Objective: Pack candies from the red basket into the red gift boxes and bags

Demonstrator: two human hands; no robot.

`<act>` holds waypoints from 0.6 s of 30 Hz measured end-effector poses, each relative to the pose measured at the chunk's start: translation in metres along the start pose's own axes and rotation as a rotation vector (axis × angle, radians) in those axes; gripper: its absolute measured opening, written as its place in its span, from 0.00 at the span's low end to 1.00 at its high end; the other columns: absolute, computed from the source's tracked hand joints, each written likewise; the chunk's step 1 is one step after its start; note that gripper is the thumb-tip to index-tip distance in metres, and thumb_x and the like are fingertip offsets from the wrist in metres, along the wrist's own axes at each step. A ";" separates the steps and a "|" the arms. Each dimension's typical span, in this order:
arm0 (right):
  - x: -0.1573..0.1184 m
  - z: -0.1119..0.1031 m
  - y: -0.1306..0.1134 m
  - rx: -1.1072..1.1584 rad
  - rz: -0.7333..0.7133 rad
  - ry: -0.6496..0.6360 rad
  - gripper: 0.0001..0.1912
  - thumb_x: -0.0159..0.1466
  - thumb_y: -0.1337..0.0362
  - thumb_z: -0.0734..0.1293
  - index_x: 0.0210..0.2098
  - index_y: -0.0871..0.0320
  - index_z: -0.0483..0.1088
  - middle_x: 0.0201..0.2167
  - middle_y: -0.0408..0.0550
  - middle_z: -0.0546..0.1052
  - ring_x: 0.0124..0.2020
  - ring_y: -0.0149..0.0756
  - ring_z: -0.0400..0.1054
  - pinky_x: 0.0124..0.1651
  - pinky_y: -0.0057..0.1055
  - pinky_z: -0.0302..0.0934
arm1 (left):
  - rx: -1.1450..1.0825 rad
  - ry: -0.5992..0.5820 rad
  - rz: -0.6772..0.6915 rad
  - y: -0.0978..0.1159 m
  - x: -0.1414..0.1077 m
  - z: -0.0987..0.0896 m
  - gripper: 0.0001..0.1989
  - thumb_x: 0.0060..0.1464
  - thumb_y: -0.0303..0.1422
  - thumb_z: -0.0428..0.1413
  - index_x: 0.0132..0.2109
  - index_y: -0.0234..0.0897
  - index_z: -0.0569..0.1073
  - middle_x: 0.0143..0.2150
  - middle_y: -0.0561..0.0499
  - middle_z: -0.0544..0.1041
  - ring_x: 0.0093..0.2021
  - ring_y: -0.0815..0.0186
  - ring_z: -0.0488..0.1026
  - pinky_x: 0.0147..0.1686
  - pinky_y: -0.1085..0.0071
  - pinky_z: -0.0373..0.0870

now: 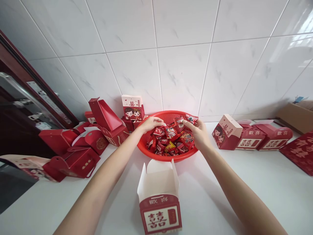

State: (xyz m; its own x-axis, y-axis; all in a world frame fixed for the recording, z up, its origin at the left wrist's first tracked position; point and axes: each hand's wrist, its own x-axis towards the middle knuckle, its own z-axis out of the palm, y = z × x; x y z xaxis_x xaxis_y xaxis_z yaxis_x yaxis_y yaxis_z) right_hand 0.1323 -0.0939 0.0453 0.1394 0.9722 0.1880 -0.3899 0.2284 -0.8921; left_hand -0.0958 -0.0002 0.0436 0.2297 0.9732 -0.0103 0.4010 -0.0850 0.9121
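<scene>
A red plastic basket (168,159) holds a heap of wrapped candies (171,133), mostly red with one yellow. Over its left side, my left hand (152,124) is closed in a pinch, a bit of candy wrapper showing at the fingertips. My right hand (197,132) grips a red candy packet (191,118) between thumb and fingers above the basket's right side. In front of the basket stands an open gift box (160,213), white inside, its flaps raised and its red front printed with characters. Its floor is hidden from this angle.
Several red gift boxes (73,160) crowd the left, some with lids up. A cartoon-printed box (133,107) stands behind the basket. More closed boxes (249,135), a red bag or sheet (299,151) and a cardboard carton (293,116) are on the right. A tiled wall (183,75) rises behind.
</scene>
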 end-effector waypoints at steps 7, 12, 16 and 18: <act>-0.001 0.000 -0.001 -0.011 0.004 -0.001 0.19 0.48 0.54 0.80 0.34 0.55 0.74 0.32 0.45 0.83 0.33 0.42 0.77 0.36 0.38 0.74 | 0.021 -0.027 0.009 0.002 -0.002 0.003 0.19 0.50 0.44 0.65 0.44 0.35 0.80 0.38 0.47 0.84 0.36 0.62 0.79 0.38 0.67 0.74; -0.001 0.000 -0.002 -0.030 0.009 0.001 0.19 0.48 0.53 0.80 0.34 0.54 0.74 0.33 0.45 0.83 0.35 0.43 0.78 0.38 0.38 0.73 | 0.418 -0.032 -0.064 -0.004 0.003 0.001 0.14 0.58 0.32 0.52 0.46 0.35 0.80 0.40 0.46 0.84 0.40 0.63 0.81 0.41 0.70 0.76; -0.001 -0.001 -0.002 -0.031 0.014 -0.006 0.19 0.49 0.53 0.79 0.36 0.54 0.75 0.34 0.45 0.83 0.38 0.44 0.78 0.40 0.38 0.74 | 0.609 -0.124 -0.132 -0.009 0.003 -0.003 0.11 0.44 0.23 0.57 0.34 0.37 0.81 0.37 0.50 0.85 0.42 0.62 0.80 0.41 0.75 0.73; -0.001 -0.001 -0.002 -0.034 0.020 -0.008 0.19 0.49 0.53 0.79 0.36 0.54 0.75 0.34 0.45 0.83 0.38 0.45 0.79 0.40 0.39 0.74 | 0.685 -0.186 -0.153 -0.008 0.001 -0.003 0.13 0.39 0.20 0.57 0.32 0.38 0.81 0.38 0.52 0.85 0.44 0.62 0.80 0.41 0.77 0.72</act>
State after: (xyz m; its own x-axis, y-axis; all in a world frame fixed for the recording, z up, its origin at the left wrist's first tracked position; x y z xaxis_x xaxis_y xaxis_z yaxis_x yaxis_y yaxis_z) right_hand 0.1335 -0.0957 0.0461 0.1244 0.9770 0.1734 -0.3613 0.2074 -0.9091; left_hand -0.1015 0.0021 0.0370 0.2490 0.9377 -0.2424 0.8921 -0.1246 0.4344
